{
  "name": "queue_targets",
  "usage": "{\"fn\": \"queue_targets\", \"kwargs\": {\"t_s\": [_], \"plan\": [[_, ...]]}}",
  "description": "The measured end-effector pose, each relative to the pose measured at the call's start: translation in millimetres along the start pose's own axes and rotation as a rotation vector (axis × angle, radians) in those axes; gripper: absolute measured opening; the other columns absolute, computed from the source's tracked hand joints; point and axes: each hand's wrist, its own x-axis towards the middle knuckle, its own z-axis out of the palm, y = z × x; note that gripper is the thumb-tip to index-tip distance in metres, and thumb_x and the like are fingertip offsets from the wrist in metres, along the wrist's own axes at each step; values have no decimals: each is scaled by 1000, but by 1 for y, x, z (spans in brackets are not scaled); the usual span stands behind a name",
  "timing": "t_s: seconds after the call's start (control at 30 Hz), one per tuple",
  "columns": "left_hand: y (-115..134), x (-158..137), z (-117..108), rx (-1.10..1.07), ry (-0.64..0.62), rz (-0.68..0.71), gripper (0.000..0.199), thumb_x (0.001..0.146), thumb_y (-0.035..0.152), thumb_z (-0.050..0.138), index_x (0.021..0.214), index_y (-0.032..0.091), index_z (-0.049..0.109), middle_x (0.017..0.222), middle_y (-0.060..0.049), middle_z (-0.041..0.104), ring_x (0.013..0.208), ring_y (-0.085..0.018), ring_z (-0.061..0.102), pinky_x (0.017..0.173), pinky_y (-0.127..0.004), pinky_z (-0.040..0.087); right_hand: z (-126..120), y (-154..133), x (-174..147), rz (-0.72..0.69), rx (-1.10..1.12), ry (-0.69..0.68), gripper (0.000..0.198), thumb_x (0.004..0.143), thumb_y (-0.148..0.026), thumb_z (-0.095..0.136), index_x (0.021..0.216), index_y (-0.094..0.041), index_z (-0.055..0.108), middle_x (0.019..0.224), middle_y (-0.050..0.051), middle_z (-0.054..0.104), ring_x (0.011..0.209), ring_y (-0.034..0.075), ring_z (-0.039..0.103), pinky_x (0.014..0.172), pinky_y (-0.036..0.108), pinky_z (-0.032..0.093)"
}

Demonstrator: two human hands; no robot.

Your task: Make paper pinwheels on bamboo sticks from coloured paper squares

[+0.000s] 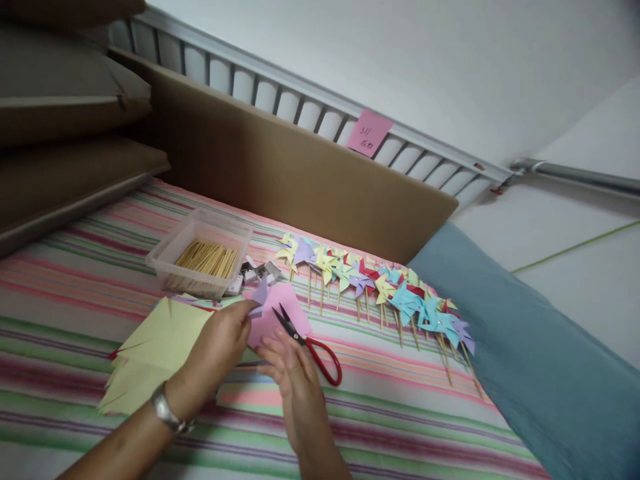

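Note:
My left hand (227, 340), with a silver bracelet on its wrist, is closed on a piece of purple paper (260, 298), folded into points. Just right of it, my right hand (295, 377) is open, its fingers stretched out, with nothing visible in it. Red-handled scissors (320, 360) lie on pink paper (285, 303), partly behind the right fingers, blades pointing away. Yellow paper squares (165, 337) with cuts at their corners lie in a stack beside my left forearm. The tip of the purple paper's lower side is hidden by my fingers.
A clear plastic box (173, 247) holds thin wooden sticks (207, 259). Small open boxes (260, 272) stand beside it. Finished-looking paper pinwheels (360, 280) lie in a row. Behind stands a cardboard panel (280, 167) against a white railing (285, 100). Stacked cartons (75, 163) rise at left.

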Motion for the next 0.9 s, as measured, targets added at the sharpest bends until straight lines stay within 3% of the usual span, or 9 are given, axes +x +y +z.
{"fn": "queue_targets", "kwargs": {"t_s": [0.1,0.17,0.27,0.33,0.43,0.53,0.63,0.73,0.9], "plan": [[6,-16,23,307,-15,188,41,78,7,42,114,14,59,112,-14,65,102,-26,59,88,-41,45,17,4,1,2,371,-86,54,78,-56,55,118,-20,56,120,10,60,114,25,53,93,40,43],[7,-26,37,385,-29,268,43,78,6,43,118,12,57,120,-16,60,111,-27,54,96,-44,40,19,6,5,2,482,-32,50,78,-52,58,116,-20,58,118,8,62,115,22,52,98,38,39],[7,-34,48,341,-86,340,44,78,7,45,120,12,56,127,-17,55,122,-28,45,104,-48,30,11,8,13,44,519,126,40,76,-40,64,109,-17,62,110,7,66,108,20,57,98,35,41],[10,-34,44,192,-133,337,41,79,15,51,120,18,57,130,-13,53,125,-28,41,108,-49,23,2,7,19,71,486,184,37,73,-31,68,106,-16,63,106,8,68,99,22,62,88,36,48],[13,-22,26,-145,-99,128,36,77,30,61,113,25,62,129,-9,54,123,-27,43,107,-43,26,-11,1,23,100,441,170,32,71,-25,69,101,-15,63,94,8,71,79,21,66,69,35,54],[6,-6,9,-552,6,-321,34,73,37,65,103,20,65,115,-11,62,111,-28,54,97,-39,39,-18,-9,24,128,413,151,26,70,-24,69,94,-14,63,80,6,71,64,18,65,57,31,53],[-4,4,3,-970,-169,-675,30,73,37,65,93,15,66,100,-12,67,92,-24,63,83,-36,48,-19,-13,23,144,375,134,28,68,-25,71,92,-13,63,76,5,70,59,16,63,49,25,50],[-8,1,8,-1146,-348,-790,24,75,34,64,89,16,66,88,-10,69,76,-19,64,71,-31,52,-19,-11,23,150,329,103,28,67,-27,72,90,-13,64,74,4,69,59,14,62,48,23,49],[-2,-6,16,-1122,-360,-773,22,72,28,69,89,15,67,89,-8,70,76,-19,64,68,-29,53,-19,-2,24,144,166,125,31,65,-31,73,87,-12,64,71,4,68,56,15,60,48,25,49]]}}
